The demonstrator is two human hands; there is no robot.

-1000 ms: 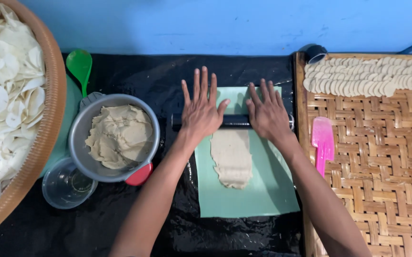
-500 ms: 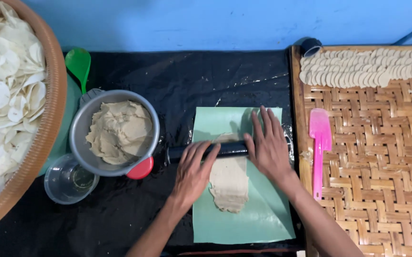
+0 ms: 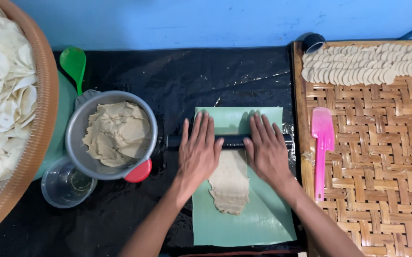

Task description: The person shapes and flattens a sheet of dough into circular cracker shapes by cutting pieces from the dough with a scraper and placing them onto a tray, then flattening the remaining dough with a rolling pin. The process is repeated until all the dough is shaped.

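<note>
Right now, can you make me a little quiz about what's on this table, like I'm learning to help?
1. True or false: both hands lie flat on the black rolling pin.
2. What lies on the woven tray below the rows of pale discs? A) a green spoon B) a pink spatula C) a knife
3. Fill in: the flattened dough lies on a green ____.

Key:
1. True: the left hand and right hand press on it, fingers spread.
2. B, the pink spatula.
3. sheet.
</note>
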